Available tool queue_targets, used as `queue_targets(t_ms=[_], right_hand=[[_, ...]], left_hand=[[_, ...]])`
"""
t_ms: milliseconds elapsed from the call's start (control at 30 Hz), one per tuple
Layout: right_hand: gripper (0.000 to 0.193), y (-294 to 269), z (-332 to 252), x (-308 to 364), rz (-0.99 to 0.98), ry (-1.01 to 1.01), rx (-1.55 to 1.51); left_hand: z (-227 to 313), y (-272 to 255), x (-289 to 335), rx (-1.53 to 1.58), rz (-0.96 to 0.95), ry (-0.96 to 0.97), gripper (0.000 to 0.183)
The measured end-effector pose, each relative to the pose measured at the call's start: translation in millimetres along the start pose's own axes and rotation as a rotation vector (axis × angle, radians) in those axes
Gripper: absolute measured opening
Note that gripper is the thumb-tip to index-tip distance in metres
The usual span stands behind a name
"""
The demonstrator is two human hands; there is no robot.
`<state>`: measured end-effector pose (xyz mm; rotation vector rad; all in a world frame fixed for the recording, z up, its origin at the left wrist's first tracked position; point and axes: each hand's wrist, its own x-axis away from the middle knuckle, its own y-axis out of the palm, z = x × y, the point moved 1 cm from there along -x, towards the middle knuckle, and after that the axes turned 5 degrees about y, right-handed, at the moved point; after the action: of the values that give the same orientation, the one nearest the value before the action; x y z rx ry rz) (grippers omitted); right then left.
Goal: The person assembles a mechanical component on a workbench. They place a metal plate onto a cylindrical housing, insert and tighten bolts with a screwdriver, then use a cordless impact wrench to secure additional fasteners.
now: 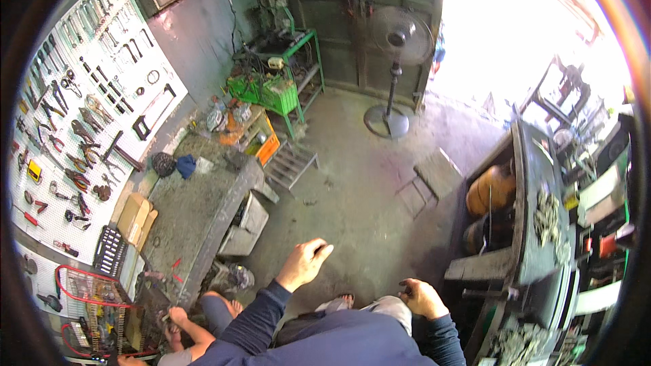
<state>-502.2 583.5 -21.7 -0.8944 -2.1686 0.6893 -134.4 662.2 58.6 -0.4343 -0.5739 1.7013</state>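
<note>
My left hand (303, 265) is raised in front of my body, over the concrete floor. Its fingers are curled in, with the thumb close to the fingertips, and nothing shows between them. Lower and to the right, beside my knee, is my right hand (424, 299). Its fingers are bent inward, and a dark patch shows at the fingertips; whether it is an object, dirt or shadow is unclear. Neither hand touches a bench or tool. Nearest to the left hand is a grey metal bin (245, 230) under the bench edge.
A workbench (196, 213) runs along the left, below a pegboard (146, 71) of hand tools. Another person's hand (178, 316) works at its near end. A pedestal fan (393, 88) and a low stool (437, 175) stand ahead. A cluttered bench (536, 183) lines the right.
</note>
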Motion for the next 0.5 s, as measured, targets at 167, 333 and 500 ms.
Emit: queue_targets(t_ms=[167,333,500], right_hand=[[0.039,-44.7,-22.4,-153.0,-0.079,-0.034,0.139],[0.040,-85.7,-16.2,-341.3,-0.232,-0.071,0.216],[0.042,-170.8,-73.0,-560.3,-0.194,-0.291,0.399]], left_hand=[[-186.5,9.1,-88.0,-0.046,-0.027,-0.211,0.044],[-382.0,18.4,-76.1,-0.712,-0.503,-0.233,0.032],[-411.8,-16.2,-29.8,-0.659,-0.809,-0.461,0.023]])
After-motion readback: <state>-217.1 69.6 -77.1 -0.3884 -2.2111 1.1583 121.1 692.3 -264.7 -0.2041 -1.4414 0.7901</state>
